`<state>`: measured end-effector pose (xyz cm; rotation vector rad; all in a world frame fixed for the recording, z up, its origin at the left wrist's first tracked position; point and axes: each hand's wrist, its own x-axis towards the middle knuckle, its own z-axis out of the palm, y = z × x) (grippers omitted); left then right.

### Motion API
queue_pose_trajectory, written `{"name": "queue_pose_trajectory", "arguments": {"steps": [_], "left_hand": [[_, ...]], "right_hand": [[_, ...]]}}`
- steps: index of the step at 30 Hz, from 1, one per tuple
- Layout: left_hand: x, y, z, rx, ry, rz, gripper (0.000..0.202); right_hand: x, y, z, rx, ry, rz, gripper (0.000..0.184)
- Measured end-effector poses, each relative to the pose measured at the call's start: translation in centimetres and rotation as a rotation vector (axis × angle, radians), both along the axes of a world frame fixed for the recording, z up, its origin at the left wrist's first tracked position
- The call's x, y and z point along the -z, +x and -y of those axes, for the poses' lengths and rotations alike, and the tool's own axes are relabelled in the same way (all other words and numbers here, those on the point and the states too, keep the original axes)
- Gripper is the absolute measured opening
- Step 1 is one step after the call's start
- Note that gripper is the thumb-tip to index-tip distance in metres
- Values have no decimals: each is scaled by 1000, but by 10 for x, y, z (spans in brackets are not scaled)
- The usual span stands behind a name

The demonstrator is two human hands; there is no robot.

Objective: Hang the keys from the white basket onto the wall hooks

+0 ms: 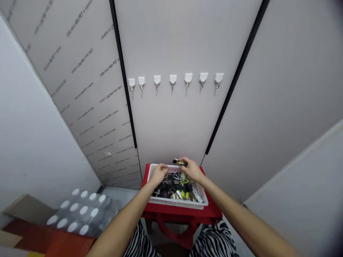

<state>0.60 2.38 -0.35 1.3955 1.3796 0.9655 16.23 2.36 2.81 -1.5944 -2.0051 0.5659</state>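
Note:
A white plastic basket sits on a red surface in front of me. Inside is a jumble of keychains in black, silver and yellow-green, with metal rings and clips among them. My right hand is closed on a small black and yellow item, perhaps a keychain, above the basket's back rim. At the back left of the basket, my left hand has its fingertips pinched together. Whatever they hold, if anything, is too small to make out.
Several white hooks run in a row across the pale door panel ahead. Black vertical strips flank that panel. Packed bottles with white caps and an orange-red box are at lower left.

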Motion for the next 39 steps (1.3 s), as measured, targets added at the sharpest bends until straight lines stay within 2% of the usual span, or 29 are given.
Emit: {"name": "queue_pose_trajectory", "arguments": {"steps": [4, 7, 10, 13, 16, 18, 21, 23, 26, 27, 29, 31, 34, 37, 39], "left_hand": [[2, -7, -2, -39, -13, 128, 8], [4, -9, -1, -38, -11, 118, 12], [0, -8, 7, 6, 92, 14, 22], [-3, -7, 18, 120, 251, -106, 27], [-12, -4, 17, 182, 288, -143, 24], [-29, -1, 10, 142, 220, -48, 26], [-78, 4, 0, 122, 41, 262, 42], [-119, 8, -4, 216, 52, 443, 47], [-173, 16, -1, 452, 92, 512, 52], [-185, 19, 1, 512, 95, 508, 53], [-200, 25, 6, 594, 95, 490, 55], [-204, 29, 8, 636, 89, 471, 56], [-199, 33, 9, 662, 71, 453, 56], [-188, 35, 3, 650, 43, 429, 57], [-174, 37, -4, 622, 33, 401, 58]], "right_hand": [[-1, 9, 29, -200, 14, -128, 13], [-1, 12, 41, -250, 12, -151, 21], [1, 6, 46, -227, 67, -113, 23], [5, -3, 44, -108, 129, -51, 18], [0, -8, 34, -38, 208, -101, 25], [-17, -7, 25, 0, 189, -229, 38], [-62, -6, 13, 32, -23, -576, 51], [-98, -6, 10, -87, -141, -803, 52], [-144, -5, 14, -283, -154, -946, 53], [-154, -5, 17, -321, -158, -952, 53], [-167, -4, 21, -358, -170, -933, 54], [-169, -2, 24, -357, -187, -900, 55], [-165, 0, 25, -336, -208, -862, 55], [-155, 2, 22, -312, -226, -827, 56], [-143, 2, 17, -273, -230, -784, 56]]}}
